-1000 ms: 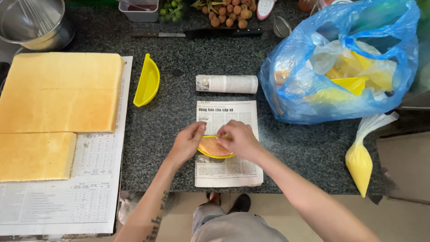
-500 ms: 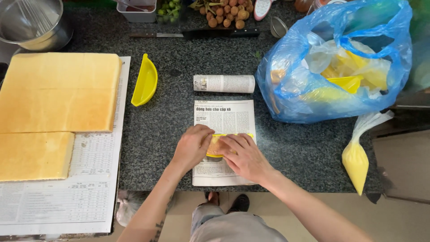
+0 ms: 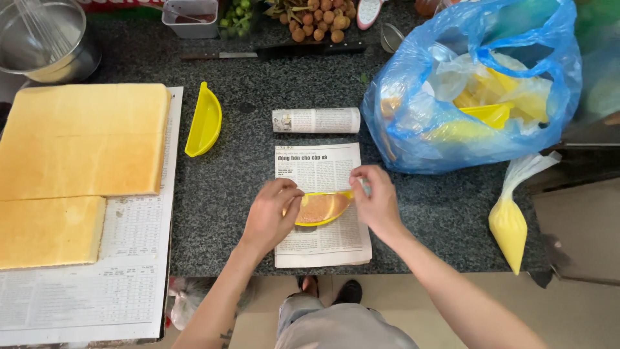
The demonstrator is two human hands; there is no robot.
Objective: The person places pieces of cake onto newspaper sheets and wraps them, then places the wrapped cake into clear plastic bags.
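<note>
Now both hands, left hand [image 3: 271, 216] and right hand [image 3: 376, 201], on the yellow mould [image 3: 321, 208].

Illumination is even, soft daylight; shadows are faint. Focus is sharp overall, with slight wide-angle edge distortion.

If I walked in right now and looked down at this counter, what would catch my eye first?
Probably the big blue plastic bag at the right, stuffed with yellow trays. Then the slabs of golden sponge cake at the left. In the middle, the left hand and right hand hold a yellow half-moon tray over a newspaper sheet.
</note>
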